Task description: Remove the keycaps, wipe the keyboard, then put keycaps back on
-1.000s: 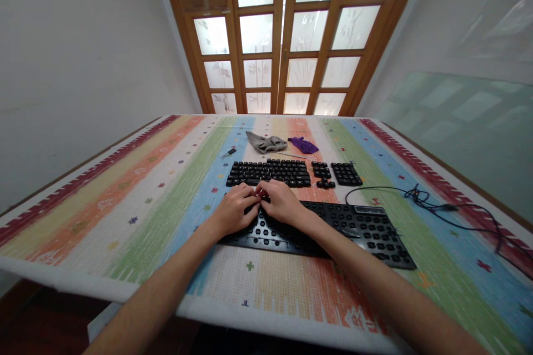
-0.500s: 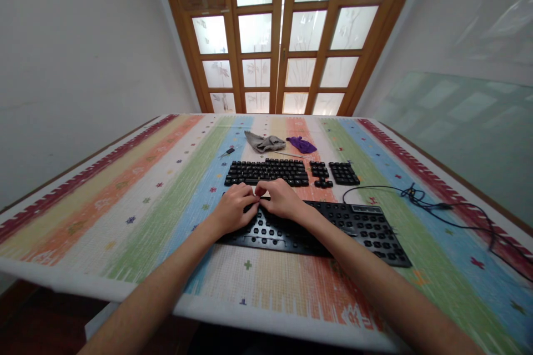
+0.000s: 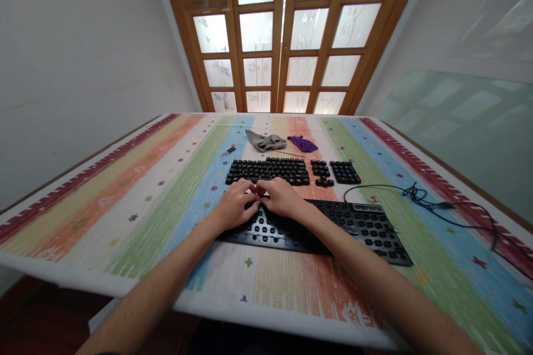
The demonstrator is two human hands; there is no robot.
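Note:
A black keyboard base point(image 3: 275, 238) with its keycaps off lies across the table in front of me. Over its upper left part, my left hand point(image 3: 239, 204) has thumb and fingers bent inward in a pinch. My right hand point(image 3: 281, 196) meets it there, fingers curled and fingertips almost touching those of the left. Anything between the fingertips is too small or hidden to make out. Just beyond my hands, loose black keycaps point(image 3: 275, 169) are laid out in keyboard order. Smaller groups of keycaps, including a number pad block point(image 3: 345, 172), sit to their right.
A grey cloth point(image 3: 266, 142) and a purple cloth point(image 3: 303, 144) lie behind the keycaps, with a thin rod point(image 3: 290, 153) nearby. A small black-ended tool point(image 3: 230, 150) is to their left. The keyboard's cable point(image 3: 433, 205) coils off rightward over the striped tablecloth point(image 3: 158, 221).
Both hands stay over the same spot on the keyboard base. Their fingertips have shifted slightly. The whole view has moved a little.

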